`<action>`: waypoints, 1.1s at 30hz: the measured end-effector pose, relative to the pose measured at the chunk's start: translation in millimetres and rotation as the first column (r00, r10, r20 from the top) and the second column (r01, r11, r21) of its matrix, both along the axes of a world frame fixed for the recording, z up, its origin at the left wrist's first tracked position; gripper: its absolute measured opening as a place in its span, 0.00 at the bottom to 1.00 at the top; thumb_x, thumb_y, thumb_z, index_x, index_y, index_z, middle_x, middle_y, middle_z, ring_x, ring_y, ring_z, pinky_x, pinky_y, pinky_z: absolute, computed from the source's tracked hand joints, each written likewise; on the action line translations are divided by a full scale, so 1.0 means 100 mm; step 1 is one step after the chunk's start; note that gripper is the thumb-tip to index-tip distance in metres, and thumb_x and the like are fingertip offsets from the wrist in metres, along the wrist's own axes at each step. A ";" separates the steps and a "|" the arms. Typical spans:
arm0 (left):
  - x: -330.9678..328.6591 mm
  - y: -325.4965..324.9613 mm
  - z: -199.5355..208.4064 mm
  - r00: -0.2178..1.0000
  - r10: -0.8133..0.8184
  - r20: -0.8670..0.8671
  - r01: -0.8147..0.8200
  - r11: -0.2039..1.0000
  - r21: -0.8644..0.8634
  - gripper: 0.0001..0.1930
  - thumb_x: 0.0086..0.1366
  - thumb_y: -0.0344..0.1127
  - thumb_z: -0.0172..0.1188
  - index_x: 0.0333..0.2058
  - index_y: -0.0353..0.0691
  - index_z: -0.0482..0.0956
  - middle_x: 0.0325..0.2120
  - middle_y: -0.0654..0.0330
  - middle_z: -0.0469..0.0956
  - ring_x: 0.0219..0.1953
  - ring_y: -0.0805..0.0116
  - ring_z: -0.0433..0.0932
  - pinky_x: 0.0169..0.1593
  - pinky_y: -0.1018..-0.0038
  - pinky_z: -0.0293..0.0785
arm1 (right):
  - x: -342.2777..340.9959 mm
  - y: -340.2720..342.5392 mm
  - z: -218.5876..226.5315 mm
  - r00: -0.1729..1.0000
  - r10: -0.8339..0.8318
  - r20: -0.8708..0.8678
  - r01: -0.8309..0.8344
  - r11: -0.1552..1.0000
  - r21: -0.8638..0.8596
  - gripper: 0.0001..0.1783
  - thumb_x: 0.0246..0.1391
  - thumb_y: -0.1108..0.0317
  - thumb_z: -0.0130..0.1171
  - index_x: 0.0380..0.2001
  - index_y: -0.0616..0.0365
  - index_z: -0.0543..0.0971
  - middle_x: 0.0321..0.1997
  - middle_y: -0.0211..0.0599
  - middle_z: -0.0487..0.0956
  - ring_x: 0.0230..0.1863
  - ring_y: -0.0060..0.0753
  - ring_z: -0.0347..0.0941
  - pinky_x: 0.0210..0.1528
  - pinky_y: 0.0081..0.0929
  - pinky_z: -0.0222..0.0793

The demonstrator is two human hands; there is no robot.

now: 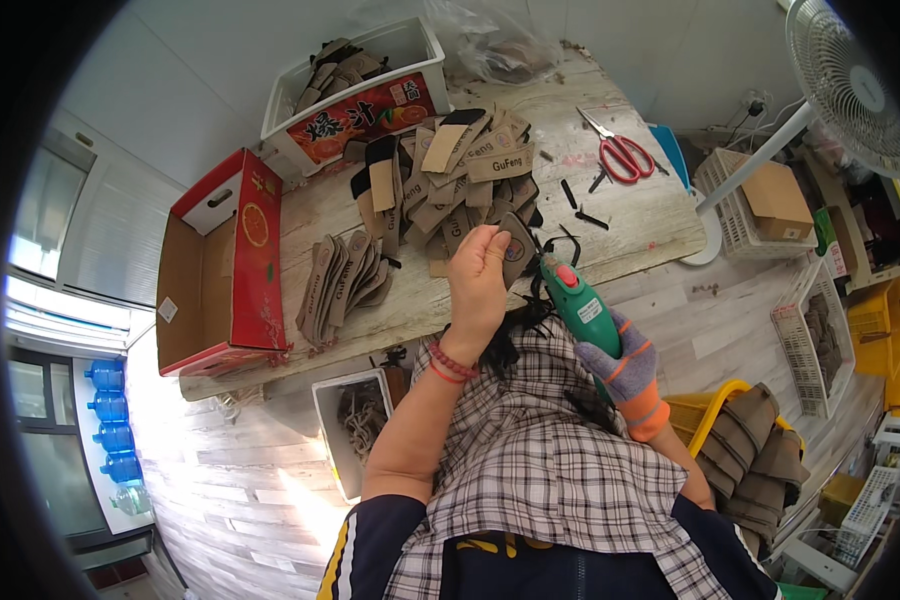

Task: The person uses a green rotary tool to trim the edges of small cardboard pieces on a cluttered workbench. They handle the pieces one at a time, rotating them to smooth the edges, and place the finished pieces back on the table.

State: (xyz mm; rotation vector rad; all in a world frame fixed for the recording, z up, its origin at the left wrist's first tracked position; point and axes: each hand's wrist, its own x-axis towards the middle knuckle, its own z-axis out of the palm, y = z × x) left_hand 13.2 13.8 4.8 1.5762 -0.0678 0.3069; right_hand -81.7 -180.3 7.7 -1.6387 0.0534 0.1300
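My left hand (478, 285) pinches a grey-brown fabric tab (517, 250) by its edge, just above the table's front edge. In my right hand (628, 368), which wears a grey and orange glove, is a green handheld power tool (584, 318) with a red button. The tool's tip is close to the tab's right side; whether they touch I cannot tell. Behind my left hand spreads a heap of similar tabs (452, 190), some with black or tan ends. To its left a fanned stack of tabs (335, 283) lies on the table. Black scraps (515, 335) gather on my apron.
Red-handled scissors (625, 160) and black strips (592, 220) lie on the worn table (650, 235). A red carton (255, 260) stands at the left, a white bin (432, 75) of tabs behind. A scrap box (332, 450) sits below; a yellow basket (700, 405) and fan (850, 85) are right.
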 end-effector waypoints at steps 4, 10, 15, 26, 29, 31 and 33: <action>-0.02 -0.04 0.04 0.999 0.036 0.016 -0.036 0.999 0.007 0.11 0.68 0.32 0.50 0.30 0.30 0.70 0.22 0.63 0.65 0.26 0.76 0.61 0.30 0.79 0.61 | -0.02 -0.02 -0.06 0.999 0.003 0.045 0.001 0.995 -0.098 0.29 0.45 0.66 0.69 0.50 0.63 0.72 0.36 0.34 0.79 0.34 0.19 0.74 0.38 0.19 0.71; -0.03 -0.05 0.03 1.000 0.006 -0.002 -0.006 1.000 0.007 0.11 0.67 0.33 0.50 0.30 0.30 0.70 0.22 0.64 0.65 0.26 0.76 0.61 0.30 0.79 0.60 | -0.02 -0.01 -0.02 1.000 -0.013 0.024 0.015 0.999 -0.046 0.29 0.44 0.66 0.69 0.50 0.62 0.72 0.35 0.34 0.80 0.33 0.19 0.74 0.38 0.19 0.72; -0.01 -0.01 -0.08 0.997 -0.080 -0.014 0.080 0.997 0.012 0.10 0.69 0.32 0.48 0.32 0.32 0.73 0.25 0.71 0.71 0.28 0.85 0.63 0.32 0.85 0.62 | -0.02 -0.02 -0.03 0.999 -0.016 0.028 0.018 0.999 -0.049 0.29 0.44 0.67 0.69 0.51 0.63 0.72 0.35 0.33 0.79 0.33 0.19 0.74 0.37 0.18 0.72; -0.05 0.14 0.07 0.946 -0.311 -0.089 0.323 0.924 0.203 0.08 0.67 0.31 0.51 0.30 0.32 0.72 0.24 0.67 0.68 0.28 0.80 0.65 0.33 0.82 0.63 | 0.03 -0.05 0.07 1.000 0.011 0.015 -0.011 0.999 -0.047 0.29 0.46 0.66 0.68 0.51 0.64 0.71 0.36 0.33 0.78 0.34 0.18 0.72 0.36 0.18 0.71; -0.05 0.26 0.19 0.949 -0.306 -0.077 0.314 0.894 0.319 0.09 0.63 0.31 0.52 0.28 0.30 0.72 0.25 0.57 0.71 0.28 0.63 0.70 0.35 0.73 0.67 | 0.05 -0.04 0.05 1.000 0.002 -0.009 -0.002 1.000 0.012 0.30 0.46 0.65 0.68 0.51 0.64 0.71 0.36 0.33 0.78 0.33 0.18 0.72 0.36 0.18 0.71; -0.07 0.56 0.32 0.975 -0.211 -0.070 0.219 0.860 0.460 0.09 0.63 0.32 0.51 0.29 0.31 0.73 0.27 0.55 0.72 0.31 0.61 0.72 0.37 0.71 0.67 | 0.03 -0.06 0.01 1.000 -0.022 -0.016 0.022 1.000 0.010 0.30 0.46 0.65 0.68 0.51 0.65 0.71 0.36 0.33 0.78 0.33 0.18 0.72 0.35 0.18 0.71; -0.06 1.07 0.41 0.997 0.082 -0.011 -0.057 0.771 0.635 0.09 0.65 0.33 0.47 0.34 0.33 0.73 0.29 0.52 0.73 0.34 0.57 0.73 0.39 0.68 0.68 | 0.02 -0.09 -0.03 0.999 -0.044 -0.031 0.044 0.999 0.012 0.29 0.46 0.65 0.68 0.51 0.65 0.71 0.35 0.33 0.78 0.33 0.18 0.72 0.35 0.18 0.71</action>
